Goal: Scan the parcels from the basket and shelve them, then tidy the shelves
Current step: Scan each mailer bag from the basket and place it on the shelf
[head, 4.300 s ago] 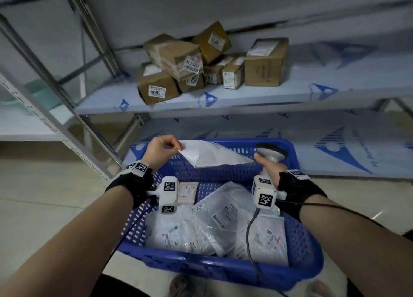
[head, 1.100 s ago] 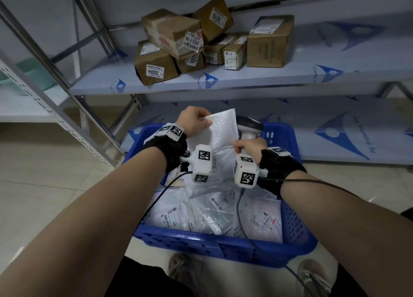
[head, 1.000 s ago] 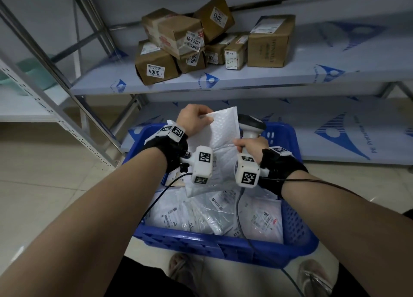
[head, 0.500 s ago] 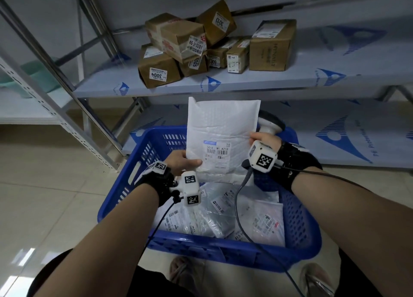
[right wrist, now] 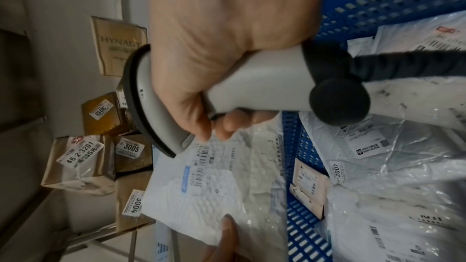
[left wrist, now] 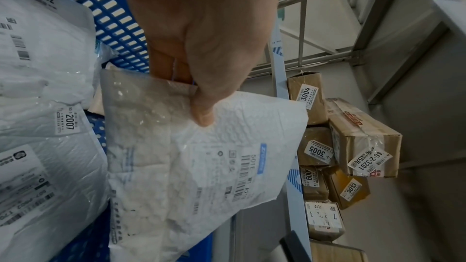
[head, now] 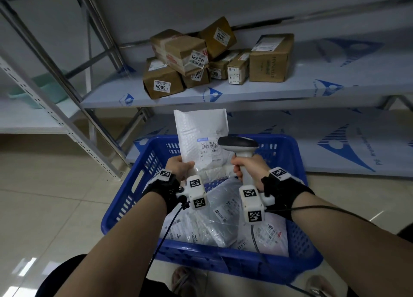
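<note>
Both hands are busy above the blue basket [head: 125, 198]. The left hand [head: 178, 166] pinches the lower left corner of a white bubble mailer [head: 202, 138], thumb on its front, holding it upright with the printed label facing the person. The right hand [head: 248, 168] is wrapped around the grip of a grey barcode scanner [head: 239, 146], whose dark-rimmed head sits just beside the mailer's label, at its right edge. Below them, more white and clear plastic parcels [head: 212, 225] lie in the basket. Beyond the basket stands a metal shelf [head: 279, 91] carrying a cluster of brown cardboard boxes [head: 178, 55], some stacked and tilted, with number stickers.
</note>
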Motion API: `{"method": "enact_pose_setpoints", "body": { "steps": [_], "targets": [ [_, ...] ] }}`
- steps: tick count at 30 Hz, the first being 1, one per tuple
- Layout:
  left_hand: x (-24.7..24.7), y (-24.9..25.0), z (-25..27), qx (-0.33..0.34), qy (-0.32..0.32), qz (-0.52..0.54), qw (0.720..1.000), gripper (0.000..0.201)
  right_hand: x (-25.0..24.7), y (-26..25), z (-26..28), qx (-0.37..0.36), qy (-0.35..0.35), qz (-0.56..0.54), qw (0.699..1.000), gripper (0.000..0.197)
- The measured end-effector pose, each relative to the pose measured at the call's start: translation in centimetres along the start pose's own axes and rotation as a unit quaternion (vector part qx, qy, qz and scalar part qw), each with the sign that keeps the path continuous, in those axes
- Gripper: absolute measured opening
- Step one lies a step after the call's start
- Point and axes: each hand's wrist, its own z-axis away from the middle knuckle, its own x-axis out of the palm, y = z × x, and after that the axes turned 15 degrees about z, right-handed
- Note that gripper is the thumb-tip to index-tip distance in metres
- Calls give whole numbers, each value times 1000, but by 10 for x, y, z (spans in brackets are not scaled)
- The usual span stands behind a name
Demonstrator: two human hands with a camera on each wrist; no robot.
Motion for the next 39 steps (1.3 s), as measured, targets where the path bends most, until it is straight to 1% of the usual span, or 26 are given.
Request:
{"method": "enact_pose_setpoints", "body": {
  "steps": [3,7,14,20,21,24,26,33,39],
  "targets": [
    [-3,0,-1,-6,6,-3,1000,18,1,-2,4,-5,-11,22,1000,21],
    [-5,2,1,-7,9,-16,1000,7,0,-3,6,-6,-21,48,999,22],
    [-5,6,2,-2,15,-35,999,12,1,-5,7,-2,-26,59,998,23],
    [-5,9,2,2,13,-34,999,17,0,-8,7,0,-25,50,998,21],
    [-5,9,3,6,15,-35,999,17,0,-8,7,2,-24,46,999,20],
    [-4,10,5,9,20,-44,999,7,1,-8,6,3,-27,34,999,14],
    [-4,11,6,13,21,-47,999,6,1,-8,6,3,-30,29,999,11],
    [-3,12,7,7,18,-45,999,6,0,-8,4,4,-38,35,999,17],
    [-2,14,3,4,22,-26,999,12,-1,-7,3,4,-37,37,999,18]
  ]
}}
